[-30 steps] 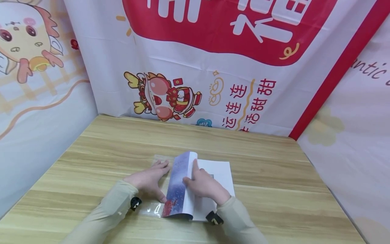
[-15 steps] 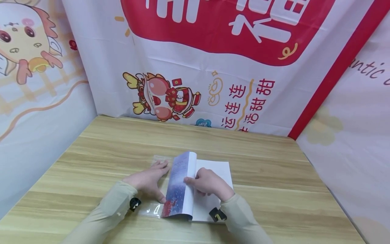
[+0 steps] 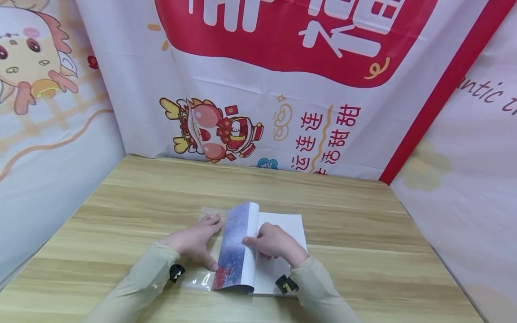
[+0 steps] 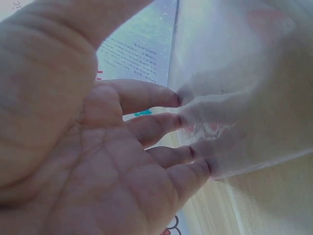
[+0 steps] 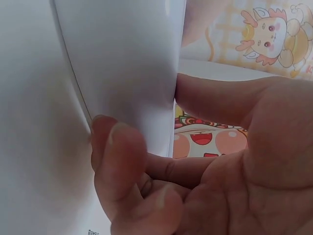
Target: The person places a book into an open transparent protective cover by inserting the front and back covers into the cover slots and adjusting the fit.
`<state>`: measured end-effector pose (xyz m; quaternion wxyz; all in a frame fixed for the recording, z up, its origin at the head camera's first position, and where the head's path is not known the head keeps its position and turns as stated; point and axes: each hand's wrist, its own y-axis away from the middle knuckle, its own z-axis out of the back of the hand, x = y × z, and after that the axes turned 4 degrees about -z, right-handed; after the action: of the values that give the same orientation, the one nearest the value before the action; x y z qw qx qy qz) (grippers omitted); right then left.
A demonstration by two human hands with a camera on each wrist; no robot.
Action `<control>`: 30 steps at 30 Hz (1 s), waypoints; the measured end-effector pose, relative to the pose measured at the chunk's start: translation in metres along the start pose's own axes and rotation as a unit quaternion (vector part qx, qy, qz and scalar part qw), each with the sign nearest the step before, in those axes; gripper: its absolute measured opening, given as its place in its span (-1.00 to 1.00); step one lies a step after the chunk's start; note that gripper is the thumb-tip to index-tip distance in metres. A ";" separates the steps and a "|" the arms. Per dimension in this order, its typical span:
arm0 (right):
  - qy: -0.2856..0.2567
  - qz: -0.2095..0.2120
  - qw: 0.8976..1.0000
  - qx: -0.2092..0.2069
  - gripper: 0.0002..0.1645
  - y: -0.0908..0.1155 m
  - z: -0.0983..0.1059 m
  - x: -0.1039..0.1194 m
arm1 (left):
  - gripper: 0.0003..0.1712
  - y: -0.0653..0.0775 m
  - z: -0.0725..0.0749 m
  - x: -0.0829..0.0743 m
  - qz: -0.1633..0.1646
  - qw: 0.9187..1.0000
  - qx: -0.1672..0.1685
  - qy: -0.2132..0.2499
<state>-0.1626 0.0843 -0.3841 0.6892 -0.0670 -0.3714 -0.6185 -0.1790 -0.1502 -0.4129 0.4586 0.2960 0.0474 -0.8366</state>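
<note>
A thin book lies on the wooden table with its blue-purple printed cover (image 3: 235, 246) bent up and over to the left, and a white page (image 3: 288, 220) shows on the right. Under and left of the cover lies a clear plastic book sleeve (image 3: 199, 279). My left hand (image 3: 197, 240) rests spread on the sleeve, thumb beside the cover's lower left edge; in the left wrist view its fingertips touch the clear film (image 4: 230, 63). With thumb outside and curled fingers inside, my right hand (image 3: 278, 242) pinches the bent cover, whose white inner side (image 5: 122, 58) fills the right wrist view.
The wooden table (image 3: 363, 251) extends around the book on all sides. A white and red printed cloth (image 3: 242, 76) hangs along its back edge, and pale printed cloths hang on the left and right.
My right hand's index finger, earlier stretched up along the cover, is now curled in, and the hand has shifted slightly right. The left hand keeps its place on the sleeve.
</note>
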 end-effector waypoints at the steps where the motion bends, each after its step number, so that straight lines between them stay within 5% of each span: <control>1: 0.001 0.000 1.000 -0.001 -0.52 0.000 0.000 0.000 | 0.41 0.000 0.000 0.000 -0.003 1.000 -0.001 0.002; 30: 0.040 -0.006 0.998 -0.037 -0.47 0.001 -0.006 0.004 | 0.40 0.001 0.001 0.001 -0.010 1.000 -0.001 -0.004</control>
<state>-0.1597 0.0775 -0.3855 0.6967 -0.0656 -0.3208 -0.6382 -0.1791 -0.1521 -0.4122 0.4508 0.2918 0.0489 -0.8422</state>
